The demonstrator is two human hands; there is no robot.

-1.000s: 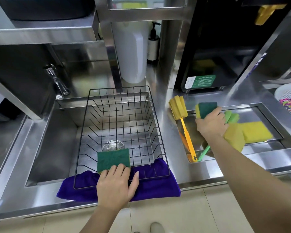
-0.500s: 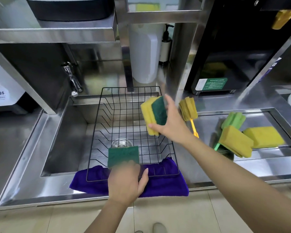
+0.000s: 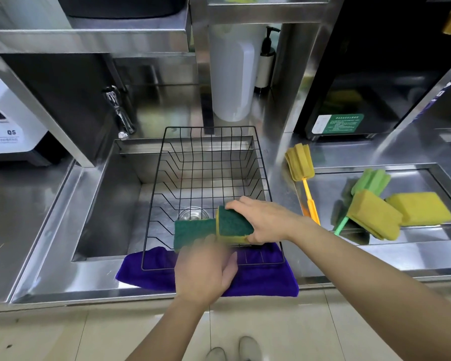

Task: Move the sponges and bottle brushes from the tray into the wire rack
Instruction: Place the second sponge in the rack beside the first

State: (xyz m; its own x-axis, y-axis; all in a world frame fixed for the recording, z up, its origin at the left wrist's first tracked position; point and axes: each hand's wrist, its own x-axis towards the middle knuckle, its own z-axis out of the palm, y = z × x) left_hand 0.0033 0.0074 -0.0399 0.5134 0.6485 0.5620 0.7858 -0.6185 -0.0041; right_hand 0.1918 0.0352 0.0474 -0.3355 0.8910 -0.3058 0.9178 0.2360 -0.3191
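1. Both hands had a grip: my right hand point(image 3: 261, 220) squeezed a yellow-and-green sponge point(image 3: 233, 226), and my left hand point(image 3: 203, 269) pinched the green sponge point(image 3: 193, 231) standing in the wire rack point(image 3: 211, 194).
2. The two sponges touched at the near end, so I thought one push could tip the other over.
3. Two yellow sponges point(image 3: 375, 214) and both brushes point(image 3: 301, 165) waited by the tray point(image 3: 427, 238).
4. The rack sat on a purple cloth point(image 3: 266, 280) and might slide.

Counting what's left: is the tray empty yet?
No. The tray still holds two yellow sponges and a green bottle brush.
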